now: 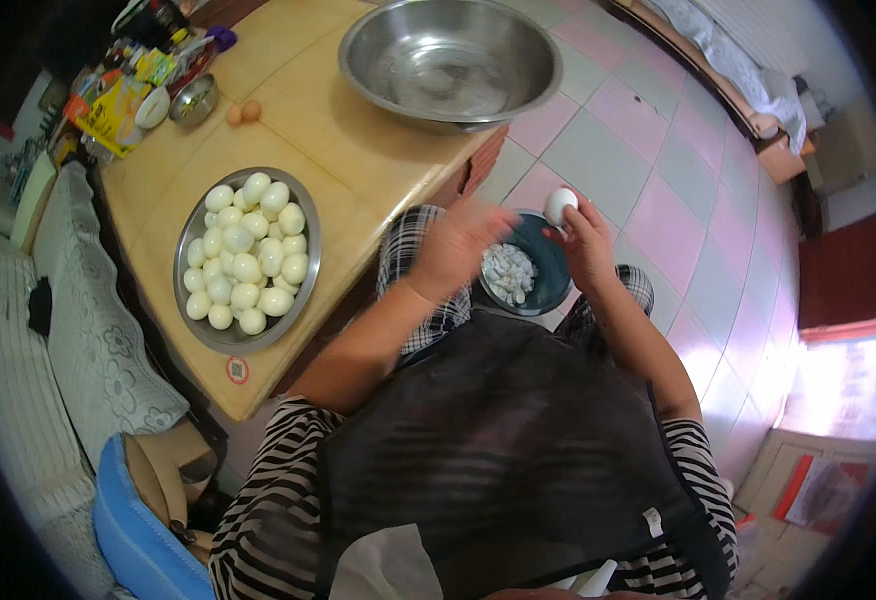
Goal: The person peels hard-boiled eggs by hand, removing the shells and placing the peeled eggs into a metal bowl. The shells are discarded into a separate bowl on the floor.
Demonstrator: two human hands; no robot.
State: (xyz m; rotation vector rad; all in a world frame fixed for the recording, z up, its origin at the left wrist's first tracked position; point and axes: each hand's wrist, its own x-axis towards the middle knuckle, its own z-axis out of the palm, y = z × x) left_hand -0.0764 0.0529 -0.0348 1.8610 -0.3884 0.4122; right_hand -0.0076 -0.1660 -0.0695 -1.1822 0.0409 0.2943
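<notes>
A white egg (561, 206) is held in the fingers of my right hand (588, 244), above a dark green bucket (552, 277) on the floor between my knees. Whether its shell is still on is unclear. Broken eggshells (511, 274) lie inside the bucket. My left hand (453, 247) is blurred by motion over my left knee, its fingers toward the bucket and apart from the egg; I cannot tell if it holds anything. Left of it on the table, an oval metal tray (213, 336) carries a heap of smooth, peeled eggs (246, 267).
A large steel basin (449, 67) sits at the table corner. Two brown eggs (244, 112), a small metal bowl (195, 101) and food packets (119, 112) occupy the far left of the yellow table (348, 217). A black apron (498, 420) covers my lap.
</notes>
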